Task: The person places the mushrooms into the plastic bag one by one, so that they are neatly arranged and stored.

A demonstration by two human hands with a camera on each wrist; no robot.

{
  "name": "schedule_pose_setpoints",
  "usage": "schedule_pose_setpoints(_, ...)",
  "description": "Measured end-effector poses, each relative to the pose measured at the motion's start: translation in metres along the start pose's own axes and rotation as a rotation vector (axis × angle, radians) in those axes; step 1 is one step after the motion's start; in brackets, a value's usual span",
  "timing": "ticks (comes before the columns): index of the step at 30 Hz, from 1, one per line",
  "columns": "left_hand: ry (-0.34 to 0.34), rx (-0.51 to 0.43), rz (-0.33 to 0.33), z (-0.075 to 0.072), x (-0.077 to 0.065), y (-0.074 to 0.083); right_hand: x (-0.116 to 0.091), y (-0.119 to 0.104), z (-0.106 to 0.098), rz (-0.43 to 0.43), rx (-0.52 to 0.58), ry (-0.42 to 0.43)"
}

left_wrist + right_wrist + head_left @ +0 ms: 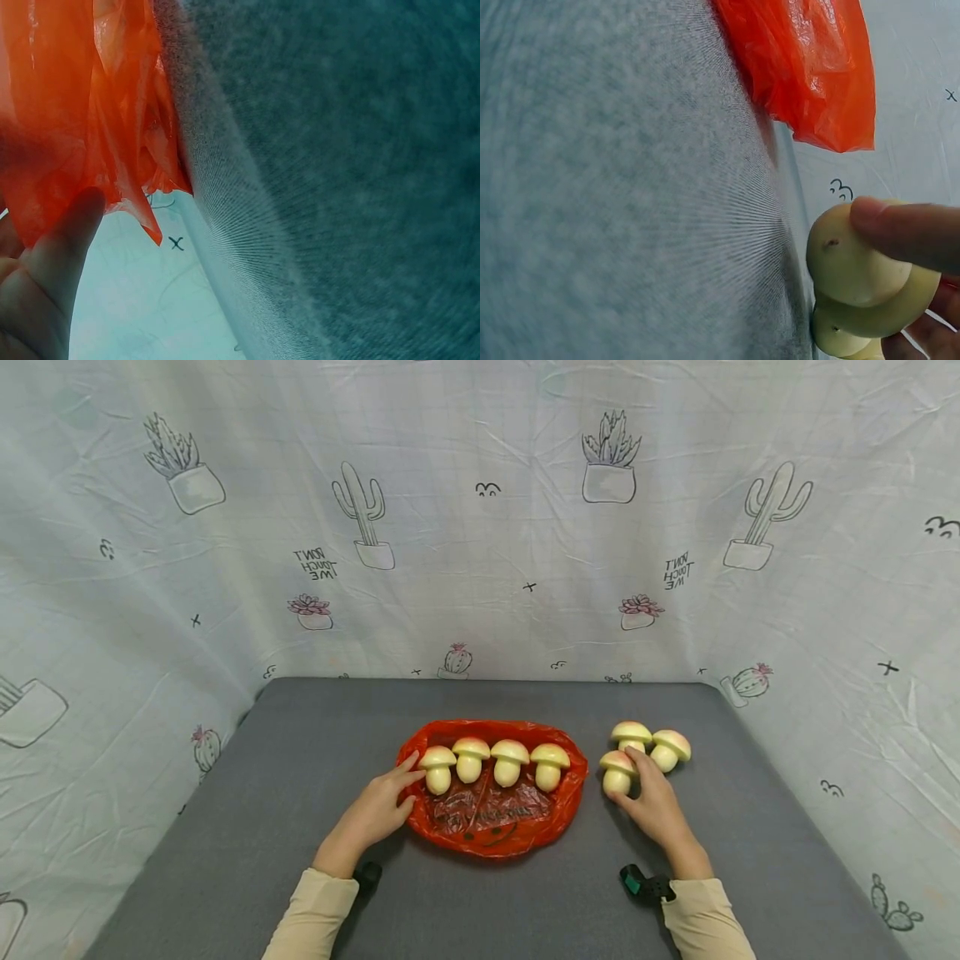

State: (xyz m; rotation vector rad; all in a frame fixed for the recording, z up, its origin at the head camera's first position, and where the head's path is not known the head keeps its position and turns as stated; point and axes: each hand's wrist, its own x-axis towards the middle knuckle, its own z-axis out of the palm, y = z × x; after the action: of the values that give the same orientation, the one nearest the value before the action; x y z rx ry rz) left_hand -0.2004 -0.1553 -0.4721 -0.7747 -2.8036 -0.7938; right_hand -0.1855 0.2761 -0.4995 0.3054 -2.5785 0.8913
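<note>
head view, right hand (658,803) curled round mushroom (617,770), left hand (379,808) pinching red bag (540,841)

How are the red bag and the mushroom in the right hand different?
The red bag is shiny and crinkly, while the held mushroom is smooth and pale yellow with a pinkish top. The red bag is much bigger than the held mushroom. The red bag lies wide open with four mushrooms inside; the held mushroom is outside it, in the right hand. Both are being held: the left hand grips the red bag's edge.
</note>
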Motion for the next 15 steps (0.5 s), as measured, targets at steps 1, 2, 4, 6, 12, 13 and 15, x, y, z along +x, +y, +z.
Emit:
schedule_pose_setpoints(1,-0.001,0.0,-0.001,0.0,0.0,0.0,0.0,-0.001,-0.001,0.006,0.005,0.004)
schedule_pose_setpoints(2,-0.002,-0.002,-0.004,0.0,0.0,0.0,0.0,-0.001,-0.001,0.011,0.01,0.008)
schedule_pose_setpoints(4,-0.003,-0.004,-0.009,0.0,0.0,0.001,0.0,-0.003,-0.003,0.025,0.019,0.016)
schedule_pose_setpoints(6,-0.005,-0.006,-0.013,0.001,0.0,0.001,0.0,-0.004,-0.004,0.042,0.035,0.018)
schedule_pose_setpoints(12,-0.01,-0.008,-0.023,0.001,0.001,0.0,0.001,-0.008,-0.008,0.058,0.08,0.023)
schedule_pose_setpoints(13,-0.011,-0.007,-0.024,0.001,0.001,0.0,0.001,-0.009,-0.009,0.059,0.084,0.024)
schedule_pose_setpoints(15,-0.013,-0.001,-0.025,0.001,0.001,0.0,0.0,-0.011,-0.01,0.065,0.094,0.024)
